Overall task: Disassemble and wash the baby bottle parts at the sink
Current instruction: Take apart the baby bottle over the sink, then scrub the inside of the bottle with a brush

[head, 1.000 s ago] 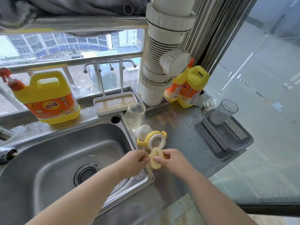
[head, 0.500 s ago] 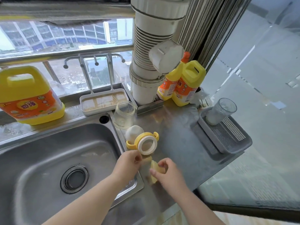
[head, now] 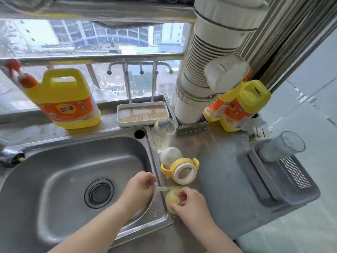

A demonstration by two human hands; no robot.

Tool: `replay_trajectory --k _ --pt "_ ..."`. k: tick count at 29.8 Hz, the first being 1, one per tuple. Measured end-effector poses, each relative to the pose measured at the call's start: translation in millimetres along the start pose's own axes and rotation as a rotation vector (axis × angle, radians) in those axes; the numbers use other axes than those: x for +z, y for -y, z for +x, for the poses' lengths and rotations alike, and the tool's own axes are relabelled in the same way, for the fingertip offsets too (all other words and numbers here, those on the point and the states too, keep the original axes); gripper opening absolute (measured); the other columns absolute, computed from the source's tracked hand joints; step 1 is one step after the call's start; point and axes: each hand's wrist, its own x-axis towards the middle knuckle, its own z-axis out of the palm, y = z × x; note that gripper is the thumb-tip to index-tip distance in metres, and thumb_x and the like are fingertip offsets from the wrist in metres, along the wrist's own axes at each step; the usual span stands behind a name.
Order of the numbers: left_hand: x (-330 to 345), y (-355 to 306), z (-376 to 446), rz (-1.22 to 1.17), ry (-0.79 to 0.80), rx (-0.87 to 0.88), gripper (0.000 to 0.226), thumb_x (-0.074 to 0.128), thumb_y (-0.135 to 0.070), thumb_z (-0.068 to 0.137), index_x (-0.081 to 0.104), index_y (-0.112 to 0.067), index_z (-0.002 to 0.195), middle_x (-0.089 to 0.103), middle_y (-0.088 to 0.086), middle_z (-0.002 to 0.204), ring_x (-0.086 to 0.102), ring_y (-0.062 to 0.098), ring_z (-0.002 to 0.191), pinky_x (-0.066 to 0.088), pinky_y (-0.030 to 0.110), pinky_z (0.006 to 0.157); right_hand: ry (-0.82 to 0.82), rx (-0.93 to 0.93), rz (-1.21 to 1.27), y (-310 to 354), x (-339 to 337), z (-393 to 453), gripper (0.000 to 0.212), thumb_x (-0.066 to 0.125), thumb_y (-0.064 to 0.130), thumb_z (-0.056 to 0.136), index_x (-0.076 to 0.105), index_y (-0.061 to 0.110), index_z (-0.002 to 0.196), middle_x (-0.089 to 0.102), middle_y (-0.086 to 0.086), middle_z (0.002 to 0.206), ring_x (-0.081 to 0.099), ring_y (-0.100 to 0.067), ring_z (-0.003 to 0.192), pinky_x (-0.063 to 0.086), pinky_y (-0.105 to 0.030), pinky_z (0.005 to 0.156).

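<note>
Disassembly nearly complete: left hand (head: 139, 187) pinches the straw (head: 164, 188), right hand (head: 189, 199) grips the nipple (head: 172, 197); bottle (head: 162, 133), collar (head: 182, 173) already separated; washing remains.

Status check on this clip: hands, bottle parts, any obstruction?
Left hand pinches straw; right hand grips yellow nipple. Handle ring on counter. Nothing obstructing.

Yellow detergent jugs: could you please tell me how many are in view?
2: one detergent jug on the window ledge behind the sink, another by the white drainpipe. The orange-labelled bottle beside it is smaller.
</note>
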Motion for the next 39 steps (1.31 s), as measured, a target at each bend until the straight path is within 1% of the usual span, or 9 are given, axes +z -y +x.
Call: replay_trajectory --k 4,7,12,18,25,27,31,35,39 --pt "-33.8 16.5 -10.2 -0.017 -0.032 -0.010 0.028 0.059 -0.005 0.084 0.056 -0.033 0.082 0.058 -0.013 0.082 0.055 0.005 0.076 0.038 0.011 0.069 -0.081 -0.061 0.000 20.8 -10.0 -3.1 0.022 0.069 0.033 0.074 0.054 0.028 0.089 0.052 0.008 0.096 0.053 -0.005 0.085 0.044 -0.016 0.075" --pt "-68.9 33.7 -19.8 -0.047 -0.153 -0.072 0.025 0.058 -0.007 0.086 0.056 -0.032 0.086 0.059 -0.012 0.083 0.055 0.003 0.076 0.038 0.012 0.069 -0.081 -0.228 0.044 64.5 -11.5 4.4 0.022 0.068 0.032 0.078 0.053 0.031 0.094 0.056 0.009 0.092 0.054 -0.004 0.084 0.042 -0.011 0.068" --pt "-139.9 63.2 -50.0 -0.105 -0.381 -0.155 0.031 0.059 -0.001 0.084 0.056 -0.031 0.085 0.060 -0.009 0.086 0.057 0.001 0.080 0.036 0.001 0.069 0.055 -0.479 0.023 157.7 21.3 28.7 0.025 0.065 0.028 0.082 0.053 0.032 0.103 0.058 0.009 0.085 0.055 -0.002 0.077 0.040 -0.007 0.067" --pt "-231.8 114.1 -114.0 -0.116 -0.645 -0.294 0.030 0.061 -0.008 0.086 0.051 -0.026 0.107 0.058 -0.008 0.089 0.058 0.009 0.081 0.041 0.012 0.069 0.291 -0.680 0.004 272.2 104.5 12.8 0.027 0.062 0.023 0.083 0.058 0.026 0.109 0.062 0.006 0.085 0.056 -0.006 0.077 0.040 -0.008 0.070" --pt "-314.0 174.5 -166.8 -0.097 -0.753 -0.390 0.028 0.058 -0.015 0.089 0.053 -0.024 0.114 0.056 -0.009 0.099 0.055 0.001 0.083 0.040 0.012 0.069 0.417 -0.756 0.058 371.7 195.6 -19.0 0.025 0.061 0.018 0.086 0.061 0.018 0.111 0.062 0.008 0.083 0.057 -0.002 0.073 0.044 -0.007 0.071" --pt "-330.2 187.1 -173.1 -0.116 -0.768 -0.397 0.026 0.057 -0.015 0.090 0.051 -0.029 0.110 0.056 -0.009 0.101 0.055 0.001 0.084 0.039 0.010 0.067 0.402 -0.786 0.053 397.3 214.3 -23.5 0.031 0.056 0.018 0.089 0.059 0.019 0.121 0.063 0.005 0.100 0.060 -0.007 0.087 0.049 -0.018 0.085" --pt "-352.1 207.7 -181.3 -0.175 -0.766 -0.401 0.026 0.054 -0.017 0.091 0.049 -0.032 0.112 0.055 -0.012 0.104 0.054 0.001 0.089 0.041 0.012 0.068 0.358 -0.873 0.026 448.9 244.7 -32.4 0.042 0.045 0.020 0.095 0.045 0.027 0.137 0.055 0.001 0.127 0.058 -0.012 0.103 0.050 -0.032 0.092" --pt "-367.3 220.2 -184.1 -0.192 -0.777 -0.387 0.025 0.052 -0.018 0.091 0.049 -0.033 0.111 0.055 -0.015 0.101 0.054 -0.002 0.087 0.041 0.007 0.065 0.173 -0.944 -0.019 493.3 271.9 -35.9 0.047 0.047 0.024 0.095 0.036 0.024 0.141 0.050 0.002 0.132 0.060 -0.017 0.101 0.050 -0.031 0.088" --pt "-378.8 222.9 -188.0 -0.226 -0.795 -0.358 0.027 0.053 -0.016 0.092 0.049 -0.034 0.110 0.056 -0.015 0.101 0.053 -0.006 0.086 0.041 0.004 0.066 0.124 -0.840 -0.095 521.7 285.1 -25.3 0.040 0.043 0.014 0.095 0.043 0.017 0.134 0.061 -0.005 0.118 0.061 -0.022 0.103 0.049 -0.029 0.080"
